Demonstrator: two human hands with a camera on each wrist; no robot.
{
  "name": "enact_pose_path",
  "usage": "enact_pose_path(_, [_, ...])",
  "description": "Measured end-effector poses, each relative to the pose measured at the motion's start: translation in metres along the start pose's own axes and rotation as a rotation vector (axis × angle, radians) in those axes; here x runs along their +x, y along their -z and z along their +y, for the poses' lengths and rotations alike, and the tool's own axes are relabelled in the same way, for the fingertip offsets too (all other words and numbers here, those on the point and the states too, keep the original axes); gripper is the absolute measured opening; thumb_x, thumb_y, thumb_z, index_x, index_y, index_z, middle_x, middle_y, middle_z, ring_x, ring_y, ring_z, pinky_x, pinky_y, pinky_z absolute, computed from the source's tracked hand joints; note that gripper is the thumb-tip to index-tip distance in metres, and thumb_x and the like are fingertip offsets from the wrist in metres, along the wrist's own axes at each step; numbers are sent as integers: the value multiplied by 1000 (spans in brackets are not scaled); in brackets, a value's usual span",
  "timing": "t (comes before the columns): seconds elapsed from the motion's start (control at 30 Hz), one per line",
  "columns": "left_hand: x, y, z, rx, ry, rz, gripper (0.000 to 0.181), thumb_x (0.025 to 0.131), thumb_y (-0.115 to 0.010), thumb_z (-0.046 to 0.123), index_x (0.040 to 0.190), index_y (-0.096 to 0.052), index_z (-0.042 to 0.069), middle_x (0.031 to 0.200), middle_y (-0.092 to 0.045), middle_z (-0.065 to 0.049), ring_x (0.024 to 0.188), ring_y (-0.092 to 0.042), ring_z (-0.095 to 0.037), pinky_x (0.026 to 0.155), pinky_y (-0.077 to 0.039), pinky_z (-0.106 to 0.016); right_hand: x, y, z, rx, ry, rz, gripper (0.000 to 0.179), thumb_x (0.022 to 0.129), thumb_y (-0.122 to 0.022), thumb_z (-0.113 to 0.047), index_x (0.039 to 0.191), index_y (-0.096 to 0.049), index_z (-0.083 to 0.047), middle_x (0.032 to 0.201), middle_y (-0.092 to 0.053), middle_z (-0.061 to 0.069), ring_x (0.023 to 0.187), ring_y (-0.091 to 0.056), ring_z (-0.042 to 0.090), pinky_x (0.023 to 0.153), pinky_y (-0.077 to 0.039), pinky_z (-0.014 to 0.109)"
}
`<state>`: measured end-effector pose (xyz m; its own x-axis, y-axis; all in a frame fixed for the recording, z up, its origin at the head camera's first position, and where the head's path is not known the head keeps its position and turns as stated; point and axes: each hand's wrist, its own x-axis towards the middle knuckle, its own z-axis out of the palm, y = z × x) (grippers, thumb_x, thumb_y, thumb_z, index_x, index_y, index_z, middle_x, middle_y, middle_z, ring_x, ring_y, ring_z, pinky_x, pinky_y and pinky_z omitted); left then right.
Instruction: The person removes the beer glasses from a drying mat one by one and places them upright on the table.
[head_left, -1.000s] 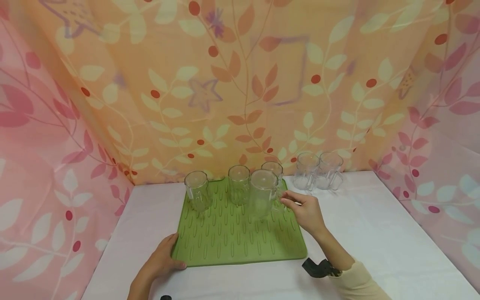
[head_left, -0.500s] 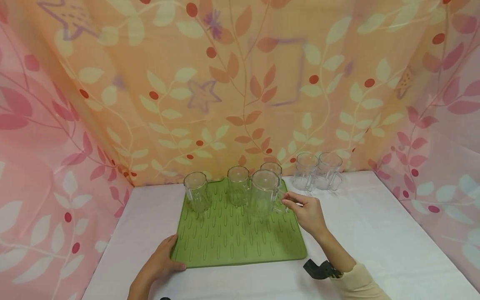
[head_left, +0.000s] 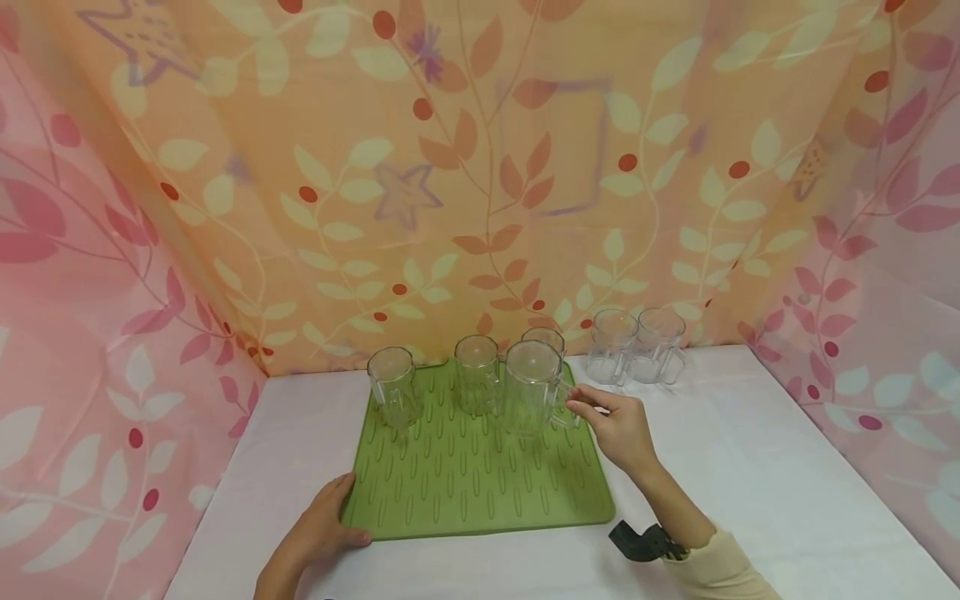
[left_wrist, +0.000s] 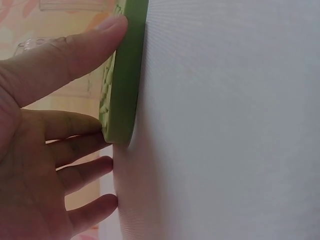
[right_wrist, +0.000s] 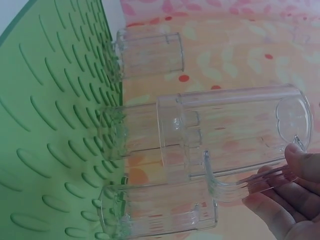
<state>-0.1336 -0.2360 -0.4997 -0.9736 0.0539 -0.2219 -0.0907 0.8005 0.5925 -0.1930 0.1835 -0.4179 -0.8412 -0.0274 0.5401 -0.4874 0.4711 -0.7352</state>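
My right hand (head_left: 618,429) pinches the handle of a clear glass mug (head_left: 528,396) between thumb and fingers. In the right wrist view that mug (right_wrist: 235,132) hangs upright, its base apart from the green ridged mat (head_left: 480,492). Three more clear mugs stand on the mat's back part: a left mug (head_left: 395,392), a middle mug (head_left: 476,379) and a back right mug (head_left: 543,335), partly hidden behind the held one. At the mat's front left corner rests my left hand (head_left: 318,521). Its thumb (left_wrist: 107,35) touches the front edge, its extended fingers the left side.
Two more clear mugs, one (head_left: 613,350) beside the other (head_left: 660,350), stand on the white tablecloth (head_left: 765,492) right of the mat. Patterned cloth walls (head_left: 480,183) enclose the back and sides. A black strap piece (head_left: 641,542) sits at the right wrist.
The held mug has shifted very slightly right above the mat and looks sharper. My left hand stays at the mat corner, and the other mugs have not moved.
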Motion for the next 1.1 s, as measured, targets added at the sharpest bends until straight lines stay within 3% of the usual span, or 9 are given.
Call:
enact_pose_path(0.17, [0,0,-1,9,3,1,109,61,-90,25,145,-32,-13,149,-33,-35,138,-30,-53,112,-29,-65,1,1,-1,-14,39,4,19,79,-76,0,97,-75,5,81,-76,12,66,-57,-7,47,-42,13])
enact_pose_path(0.3, [-1,0,-1,18,-2,4,107,62,-90,25,144,-33,-13,148,-35,-35,137,-32,-53,111,-30,-65,3,2,-3,-7,83,2,19,78,-76,2,97,-75,5,81,-76,12,71,-62,-8,54,-49,9])
enact_pose_path(0.5, [-2,1,1,34,-4,11,104,63,-89,24,143,-35,-14,147,-36,-35,136,-33,-53,110,-31,-65,5,5,-4,-29,149,-4,18,78,-75,4,96,-76,3,82,-76,11,77,-68,2,66,-53,6])
enact_pose_path(0.73, [-3,0,1,26,-8,9,106,63,-89,24,143,-32,-15,148,-32,-37,137,-29,-55,111,-29,-66,6,7,-6,-50,277,7,19,74,-77,8,92,-76,1,80,-76,10,73,-72,12,67,-54,7])
enact_pose_path(0.97, [-1,3,8,27,-52,79,97,75,-83,31,143,-32,-16,147,-33,-38,136,-30,-56,111,-30,-66,8,11,-9,-156,421,36,25,66,-80,11,89,-75,-1,78,-75,6,68,-71,15,63,-53,9])
enact_pose_path(1.1, [4,5,15,-19,-58,118,85,83,-75,37,145,-36,-9,149,-36,-31,137,-33,-52,111,-31,-65,11,14,-12,-210,511,50,29,63,-81,9,90,-75,1,80,-76,7,69,-71,19,59,-54,16])
